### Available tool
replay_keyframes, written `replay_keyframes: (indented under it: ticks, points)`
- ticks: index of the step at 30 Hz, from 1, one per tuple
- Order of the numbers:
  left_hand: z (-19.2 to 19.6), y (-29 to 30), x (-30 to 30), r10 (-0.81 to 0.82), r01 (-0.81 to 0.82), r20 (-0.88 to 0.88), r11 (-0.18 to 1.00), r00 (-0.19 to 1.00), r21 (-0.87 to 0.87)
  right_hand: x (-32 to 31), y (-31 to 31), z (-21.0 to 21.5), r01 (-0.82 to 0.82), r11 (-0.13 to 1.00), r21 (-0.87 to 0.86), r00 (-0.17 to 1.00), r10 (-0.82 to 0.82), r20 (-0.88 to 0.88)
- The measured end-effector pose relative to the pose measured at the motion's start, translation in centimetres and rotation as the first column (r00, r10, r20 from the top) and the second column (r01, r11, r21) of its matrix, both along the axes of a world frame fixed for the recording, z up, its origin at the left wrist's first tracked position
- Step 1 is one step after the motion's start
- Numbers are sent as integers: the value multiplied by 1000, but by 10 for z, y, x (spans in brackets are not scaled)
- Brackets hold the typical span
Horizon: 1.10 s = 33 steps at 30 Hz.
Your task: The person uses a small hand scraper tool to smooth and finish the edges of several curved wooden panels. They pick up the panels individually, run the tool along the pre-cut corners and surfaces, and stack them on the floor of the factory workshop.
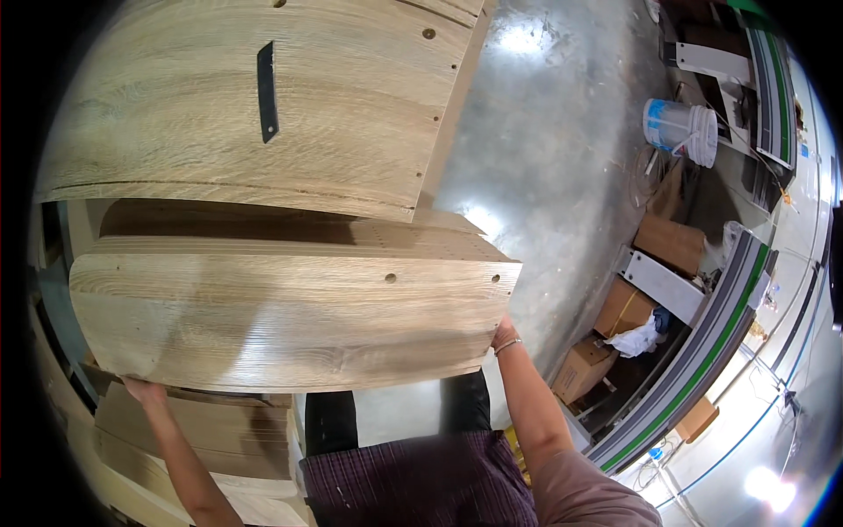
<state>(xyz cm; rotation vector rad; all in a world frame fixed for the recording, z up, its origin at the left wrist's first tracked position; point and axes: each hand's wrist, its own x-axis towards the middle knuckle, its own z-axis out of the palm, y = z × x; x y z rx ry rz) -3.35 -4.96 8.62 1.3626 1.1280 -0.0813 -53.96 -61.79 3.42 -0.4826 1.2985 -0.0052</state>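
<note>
So we've got the wood-grain panel (281,316) held flat in front of us, left hand (145,389) gripping its near left corner, right hand (503,335) clasping the right edge. It hovers just above a stack of panels (193,439), with a bigger slotted board (246,105) beyond. Our worry: both grips sit at the edges, so the panel could tip or slide and ding a corner on the stack or the concrete floor (562,176).

Two hands (145,391) (503,334), one held wood panel (281,316), three cardboard boxes (672,241), one white bucket (680,127).
</note>
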Motion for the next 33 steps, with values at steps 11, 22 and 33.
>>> replay_keyframes:
  ticks: [11, 22, 33]
  points:
    - [-92, -62, -189, -164, 121, -102, 932, 981, -342, 45, -14, -7, -21, 999, 25, 998, 19, 67]
    - [-91, -146, -221, -104, 23, -186, 920, 977, -392, 126, -102, -7, -127, 988, 83, 990, 121, 65]
    - [-68, -175, -226, -65, 13, -131, 932, 989, -362, 130, -110, -6, -365, 931, -16, 929, 363, -79]
